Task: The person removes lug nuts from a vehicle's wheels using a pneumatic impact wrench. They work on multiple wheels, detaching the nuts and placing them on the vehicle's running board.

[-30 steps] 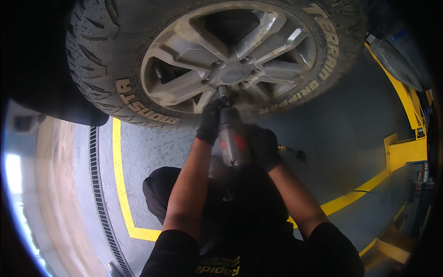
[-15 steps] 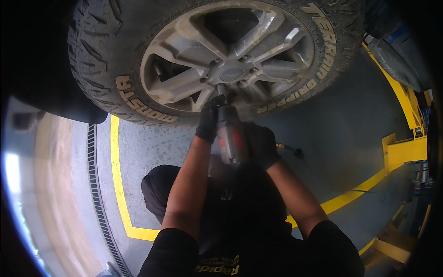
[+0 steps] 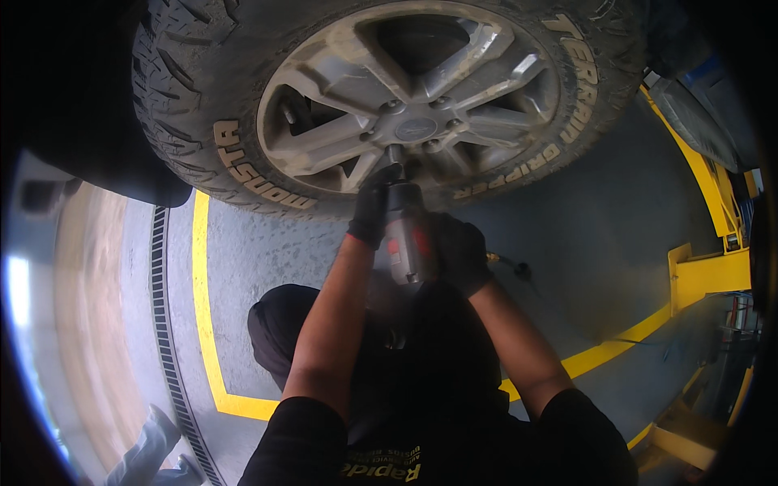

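An impact wrench point(image 3: 408, 247), grey with red patches, points up at a dusty silver wheel rim point(image 3: 324, 150). Its socket point(image 3: 394, 154) meets the rim at the lug nut position below the centre cap point(image 3: 416, 129). My left hand point(image 3: 374, 206), in a black glove, is closed around the front of the wrench by the socket. Behind it, my right hand point(image 3: 460, 253), also gloved in black, wraps the handle side; its fingers are mostly hidden. Around the rim sits a thick black tire point(image 3: 174, 105) with raised pale lettering.
A hose with a brass fitting point(image 3: 501, 259) shows right of my right hand. Yellow lift steelwork point(image 3: 709, 274) stands at the right. A yellow floor line point(image 3: 204, 324) and a drain grate point(image 3: 164, 324) run along the left. Another person's leg point(image 3: 146, 445) is at lower left.
The wheel appears slightly further right and lower in view. Both hands keep their hold on the impact wrench, its socket still at the rim. More of another person's leg shows at lower left.
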The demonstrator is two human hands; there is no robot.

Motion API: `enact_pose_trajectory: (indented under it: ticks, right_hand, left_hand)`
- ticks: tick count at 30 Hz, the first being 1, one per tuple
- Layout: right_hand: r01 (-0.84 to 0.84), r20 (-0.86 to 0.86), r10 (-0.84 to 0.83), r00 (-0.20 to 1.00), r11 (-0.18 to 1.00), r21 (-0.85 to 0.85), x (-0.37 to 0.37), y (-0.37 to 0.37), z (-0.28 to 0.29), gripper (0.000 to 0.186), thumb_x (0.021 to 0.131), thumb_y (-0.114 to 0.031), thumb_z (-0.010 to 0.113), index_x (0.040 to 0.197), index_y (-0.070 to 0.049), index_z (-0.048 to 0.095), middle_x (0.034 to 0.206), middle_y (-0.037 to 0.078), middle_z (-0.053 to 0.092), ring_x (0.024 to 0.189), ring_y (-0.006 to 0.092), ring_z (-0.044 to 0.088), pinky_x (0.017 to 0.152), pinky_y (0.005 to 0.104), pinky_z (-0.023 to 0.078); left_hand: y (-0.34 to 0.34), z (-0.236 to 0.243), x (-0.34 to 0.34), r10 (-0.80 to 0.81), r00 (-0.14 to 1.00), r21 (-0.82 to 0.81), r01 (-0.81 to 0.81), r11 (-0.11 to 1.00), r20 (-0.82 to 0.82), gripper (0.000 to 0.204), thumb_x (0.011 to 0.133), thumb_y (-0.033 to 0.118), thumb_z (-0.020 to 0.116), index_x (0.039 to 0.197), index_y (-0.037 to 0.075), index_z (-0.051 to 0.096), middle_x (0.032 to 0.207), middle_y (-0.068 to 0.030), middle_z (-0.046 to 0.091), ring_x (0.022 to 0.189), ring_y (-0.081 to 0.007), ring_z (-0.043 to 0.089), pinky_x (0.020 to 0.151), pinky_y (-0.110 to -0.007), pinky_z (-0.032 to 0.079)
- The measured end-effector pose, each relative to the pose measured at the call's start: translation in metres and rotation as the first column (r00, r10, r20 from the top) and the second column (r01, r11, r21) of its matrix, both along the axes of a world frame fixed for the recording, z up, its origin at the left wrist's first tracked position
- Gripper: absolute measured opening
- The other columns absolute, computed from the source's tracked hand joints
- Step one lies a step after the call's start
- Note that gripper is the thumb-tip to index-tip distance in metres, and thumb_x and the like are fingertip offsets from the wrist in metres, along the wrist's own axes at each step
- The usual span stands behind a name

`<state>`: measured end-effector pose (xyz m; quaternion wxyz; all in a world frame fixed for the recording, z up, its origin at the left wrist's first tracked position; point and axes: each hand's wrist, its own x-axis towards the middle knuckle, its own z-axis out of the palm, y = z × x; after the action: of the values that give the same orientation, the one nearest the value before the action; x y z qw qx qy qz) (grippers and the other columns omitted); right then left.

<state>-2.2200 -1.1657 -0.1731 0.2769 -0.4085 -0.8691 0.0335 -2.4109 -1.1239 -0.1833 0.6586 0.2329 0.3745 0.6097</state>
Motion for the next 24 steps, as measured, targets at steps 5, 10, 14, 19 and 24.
enact_pose_trajectory:
  ticks: [5, 10, 14, 19, 24]
  right_hand:
    - [0.015, 0.054, -0.013, 0.998, 0.999, -0.044, -0.002, -0.001, -0.001, 0.017, 0.081, -0.018, 0.059, 0.095, -0.01, 0.055, 0.077, 0.006, 0.059, 0.071, 0.0229, 0.063, 0.059, 0.0368, 0.048]
    - [0.005, 0.059, -0.003, 0.998, 1.0, -0.03, -0.005, -0.002, 0.0, 0.02, 0.08, -0.019, 0.06, 0.098, -0.01, 0.056, 0.077, 0.006, 0.058, 0.07, 0.0231, 0.062, 0.058, 0.0373, 0.048]
    - [-0.008, 0.082, 0.007, 0.997, 1.0, 0.017, -0.002, -0.002, 0.003, 0.023, 0.08, -0.021, 0.061, 0.099, -0.01, 0.056, 0.077, 0.006, 0.059, 0.068, 0.0239, 0.062, 0.057, 0.0378, 0.048]
    - [0.025, 0.02, -0.024, 1.0, 1.0, -0.018, -0.008, -0.008, 0.007, 0.026, 0.079, -0.024, 0.063, 0.1, -0.011, 0.056, 0.076, 0.007, 0.058, 0.067, 0.0248, 0.063, 0.056, 0.0383, 0.048]
    - [0.044, 0.02, -0.044, 0.999, 0.999, 0.009, 0.002, -0.004, 0.0, 0.023, 0.079, -0.026, 0.062, 0.097, -0.011, 0.056, 0.075, 0.007, 0.058, 0.066, 0.0253, 0.063, 0.056, 0.0382, 0.048]
  left_hand:
    - [-0.006, 0.014, 0.007, 0.115, 0.991, 0.03, -0.113, 0.993, -0.069, 0.018, 0.095, 0.021, 0.054, 0.099, 0.006, 0.063, 0.079, -0.004, 0.063, 0.067, -0.0139, 0.062, 0.06, -0.027, 0.051]
    - [-0.01, 0.028, 0.003, 0.04, 0.997, -0.062, -0.036, 0.997, 0.065, 0.015, 0.094, 0.021, 0.054, 0.096, 0.007, 0.061, 0.076, -0.0055, 0.062, 0.066, -0.0152, 0.062, 0.059, -0.027, 0.051]
    - [-0.009, 0.011, 0.006, 0.169, 0.936, 0.17, -0.12, 0.978, -0.308, 0.018, 0.094, 0.02, 0.054, 0.096, 0.005, 0.061, 0.08, -0.006, 0.063, 0.069, -0.0141, 0.06, 0.063, -0.027, 0.049]
    - [-0.009, 0.012, 0.004, 0.162, 0.895, 0.184, -0.092, 0.979, -0.415, 0.024, 0.094, 0.021, 0.053, 0.102, 0.001, 0.064, 0.086, -0.0054, 0.063, 0.075, -0.0128, 0.059, 0.069, -0.027, 0.047]
    - [-0.008, 0.02, 0.015, 0.109, 0.968, 0.067, -0.096, 0.993, -0.228, 0.025, 0.094, 0.023, 0.054, 0.102, 0.001, 0.063, 0.086, -0.0055, 0.063, 0.075, -0.0128, 0.06, 0.069, -0.027, 0.048]
